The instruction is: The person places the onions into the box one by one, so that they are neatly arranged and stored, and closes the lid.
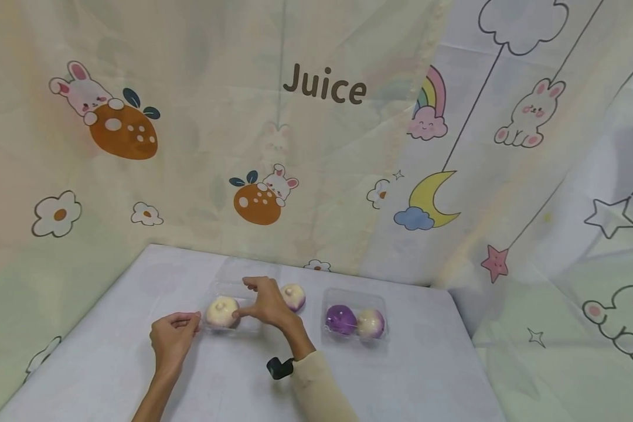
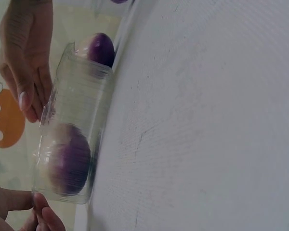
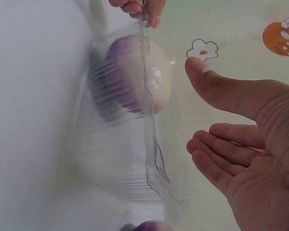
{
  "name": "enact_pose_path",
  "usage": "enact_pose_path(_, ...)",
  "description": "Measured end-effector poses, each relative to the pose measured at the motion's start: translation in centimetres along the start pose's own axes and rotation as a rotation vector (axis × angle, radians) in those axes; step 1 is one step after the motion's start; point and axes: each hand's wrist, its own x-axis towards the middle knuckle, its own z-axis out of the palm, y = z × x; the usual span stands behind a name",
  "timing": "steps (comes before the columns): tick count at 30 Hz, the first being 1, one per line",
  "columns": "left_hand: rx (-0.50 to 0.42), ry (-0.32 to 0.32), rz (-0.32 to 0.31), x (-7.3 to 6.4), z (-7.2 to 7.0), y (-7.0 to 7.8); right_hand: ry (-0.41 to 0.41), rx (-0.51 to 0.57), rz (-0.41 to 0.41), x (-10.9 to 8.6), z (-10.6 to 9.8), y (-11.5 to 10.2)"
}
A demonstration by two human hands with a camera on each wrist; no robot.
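Note:
A clear plastic box (image 1: 242, 330) lies on the table with its lid open at the back. In its left half sits a round cream-and-purple ball (image 1: 221, 312) with a small knob on top. My left hand (image 1: 171, 340) pinches the box's left end by the rim between thumb and fingers. Over the right half hovers my right hand (image 1: 269, 305), thumb and fingers spread apart, holding nothing. Just right of this box, partly behind the right hand, a similar cream-and-purple ball (image 1: 294, 297) rests on the table.
Further right stands a second clear plastic box (image 1: 356, 344) holding a purple ball (image 1: 340, 320) and a cream-and-purple ball (image 1: 371, 324). A printed curtain (image 1: 200, 146) hangs along the back of the white table (image 1: 232, 387).

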Motion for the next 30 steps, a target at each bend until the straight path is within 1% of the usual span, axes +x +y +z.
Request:
enact_pose_path(6,-0.001,-0.002,0.004,0.1,0.0,0.1,0.022,0.050,0.019,-0.3,-1.1,0.1)
enact_pose_path(14,-0.003,-0.015,-0.008,0.2,0.0,0.0,0.043,0.069,0.038,-0.7,-2.4,0.4)
enact_pose_path(21,0.007,-0.011,-0.007,0.2,0.1,-0.1,0.072,0.071,0.082,-1.0,-3.3,1.0)
enact_pose_path(27,0.007,-0.004,-0.005,0.2,0.2,-0.2,0.097,0.094,0.081,-1.3,-3.9,1.5)
enact_pose_path(30,0.007,-0.005,-0.005,0.2,0.2,-0.2,0.109,0.088,0.088,-1.4,-4.3,1.7)
